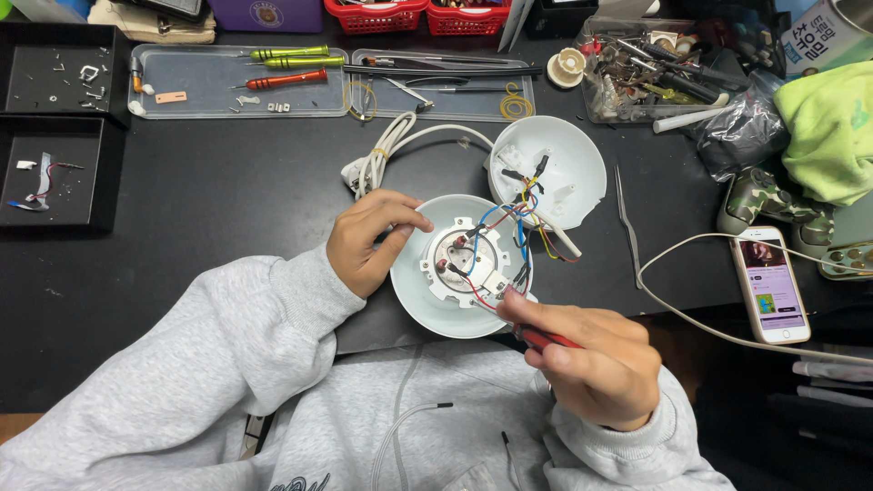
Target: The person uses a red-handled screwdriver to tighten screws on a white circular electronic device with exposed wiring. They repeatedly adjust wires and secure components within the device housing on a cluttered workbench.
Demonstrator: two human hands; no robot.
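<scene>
Two round white plastic shells (459,264) (559,168), three screwdrivers in a clear tray: two yellow-green-handled (289,53) (300,63), one red-handled (286,80). Two red plastic baskets (375,15) (468,16). One pink-cased smartphone (770,284).
</scene>
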